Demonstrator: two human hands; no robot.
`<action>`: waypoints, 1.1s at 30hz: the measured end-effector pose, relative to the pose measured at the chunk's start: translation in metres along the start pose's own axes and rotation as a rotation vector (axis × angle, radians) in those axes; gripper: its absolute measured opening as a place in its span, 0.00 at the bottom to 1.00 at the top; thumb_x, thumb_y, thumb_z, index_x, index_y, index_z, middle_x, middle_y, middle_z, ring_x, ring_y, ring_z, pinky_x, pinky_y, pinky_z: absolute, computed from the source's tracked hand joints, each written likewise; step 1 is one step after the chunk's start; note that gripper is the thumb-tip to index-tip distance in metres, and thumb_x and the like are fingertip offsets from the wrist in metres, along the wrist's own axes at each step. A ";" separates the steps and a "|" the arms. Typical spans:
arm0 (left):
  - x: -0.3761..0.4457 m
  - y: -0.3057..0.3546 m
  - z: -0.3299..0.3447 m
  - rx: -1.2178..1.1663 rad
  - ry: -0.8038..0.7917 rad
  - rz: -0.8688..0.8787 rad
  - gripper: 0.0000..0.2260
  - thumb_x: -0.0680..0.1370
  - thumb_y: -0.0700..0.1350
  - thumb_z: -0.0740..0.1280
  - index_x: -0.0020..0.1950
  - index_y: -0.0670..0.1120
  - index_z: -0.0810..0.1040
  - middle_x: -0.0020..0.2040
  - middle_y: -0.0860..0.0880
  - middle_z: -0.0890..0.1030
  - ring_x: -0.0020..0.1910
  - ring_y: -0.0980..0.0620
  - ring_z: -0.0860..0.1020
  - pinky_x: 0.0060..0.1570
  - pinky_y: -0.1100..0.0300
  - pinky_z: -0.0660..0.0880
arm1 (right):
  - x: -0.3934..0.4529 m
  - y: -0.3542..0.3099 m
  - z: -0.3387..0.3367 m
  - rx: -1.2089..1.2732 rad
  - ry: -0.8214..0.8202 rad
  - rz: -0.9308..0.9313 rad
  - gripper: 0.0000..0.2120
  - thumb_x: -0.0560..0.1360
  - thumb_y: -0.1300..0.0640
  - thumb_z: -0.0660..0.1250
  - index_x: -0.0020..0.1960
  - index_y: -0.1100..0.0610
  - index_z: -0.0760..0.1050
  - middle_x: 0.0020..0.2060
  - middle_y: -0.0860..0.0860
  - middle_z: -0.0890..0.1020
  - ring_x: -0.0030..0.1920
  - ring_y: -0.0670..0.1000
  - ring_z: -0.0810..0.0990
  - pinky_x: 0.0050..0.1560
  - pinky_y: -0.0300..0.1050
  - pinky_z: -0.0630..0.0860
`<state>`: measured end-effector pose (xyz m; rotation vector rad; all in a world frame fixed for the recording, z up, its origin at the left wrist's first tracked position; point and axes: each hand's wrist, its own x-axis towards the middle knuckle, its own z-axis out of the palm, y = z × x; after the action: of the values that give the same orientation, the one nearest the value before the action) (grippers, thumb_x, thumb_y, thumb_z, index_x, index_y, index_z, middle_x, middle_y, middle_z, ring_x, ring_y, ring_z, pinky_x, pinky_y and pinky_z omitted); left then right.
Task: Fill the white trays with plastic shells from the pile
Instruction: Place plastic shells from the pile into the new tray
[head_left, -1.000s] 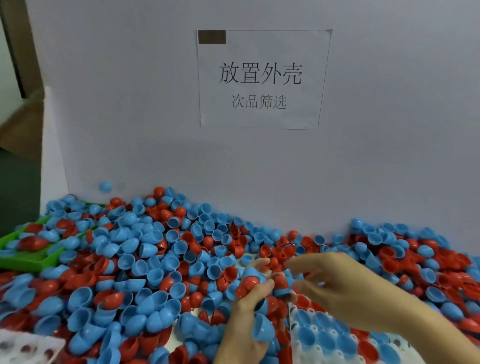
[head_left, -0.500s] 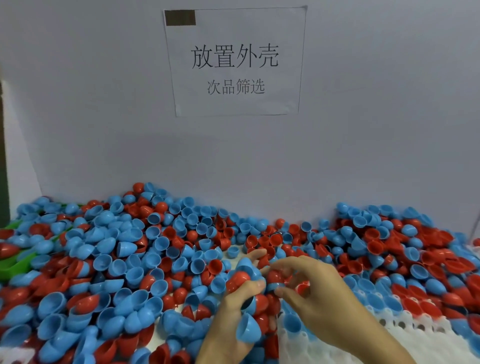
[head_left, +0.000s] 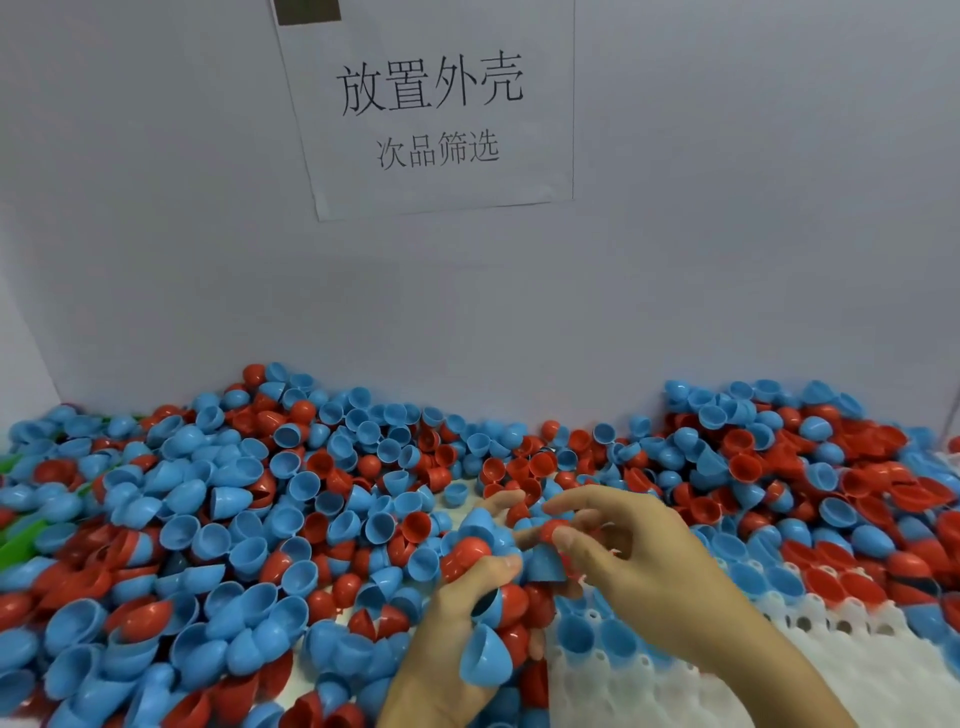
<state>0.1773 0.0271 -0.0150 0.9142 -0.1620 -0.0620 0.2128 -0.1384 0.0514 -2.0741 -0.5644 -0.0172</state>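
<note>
**A:** Head view, and I'll place everything off the white moulded plastic tray at the lower right. What do you make of the hands?

**B:** The left hand, just left of the tray's near corner, is curled round a bundle of shells: a red one under the thumb and a blue plastic half-shell hanging open-mouthed below the fingers. The right hand sits above the tray's left edge, thumb and forefinger pinching a small red plastic shell. The two hands are nearly touching.

**A:** And the pile?

**B:** The heap of loose blue and red plastic shells spreads over the desk left of the tray and behind it, up to the grey wall, and spills onto the tray's far edge. A few blue shells sit in its nearest pockets; most pockets I can see look unfilled.

**A:** Risks, as I judge them?

**B:** The left hand is overloaded, so the dangling blue shell could drop. Nested shells might go into one pocket together. Strays sliding off the heap could cover open pockets.

**A:** Any writing?

**B:** A white paper sheet on the wall, well above the tray, reads "放置外壳" in large characters and "次品筛选" beneath. I see no brand.
</note>
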 end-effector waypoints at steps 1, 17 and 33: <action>0.000 0.000 0.000 0.000 0.006 -0.005 0.22 0.68 0.45 0.74 0.61 0.52 0.81 0.53 0.36 0.83 0.36 0.44 0.82 0.25 0.56 0.74 | 0.000 -0.001 -0.001 0.023 0.023 0.008 0.06 0.78 0.51 0.69 0.49 0.39 0.81 0.41 0.44 0.85 0.41 0.45 0.84 0.45 0.42 0.82; -0.001 0.003 0.003 -0.045 0.061 -0.009 0.18 0.71 0.42 0.71 0.61 0.51 0.80 0.57 0.37 0.81 0.41 0.40 0.82 0.25 0.58 0.74 | -0.017 -0.009 -0.027 0.147 0.082 0.056 0.05 0.75 0.52 0.71 0.50 0.45 0.80 0.42 0.42 0.85 0.43 0.45 0.85 0.47 0.41 0.83; -0.003 0.004 0.004 -0.076 0.031 0.020 0.27 0.65 0.43 0.76 0.64 0.49 0.78 0.57 0.35 0.80 0.42 0.37 0.83 0.26 0.58 0.74 | 0.001 -0.062 -0.051 0.084 -0.179 -0.123 0.46 0.62 0.33 0.74 0.75 0.32 0.57 0.68 0.29 0.71 0.63 0.32 0.74 0.56 0.30 0.76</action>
<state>0.1738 0.0270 -0.0096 0.8373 -0.1393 -0.0347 0.1995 -0.1522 0.1298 -1.9680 -0.7882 0.1198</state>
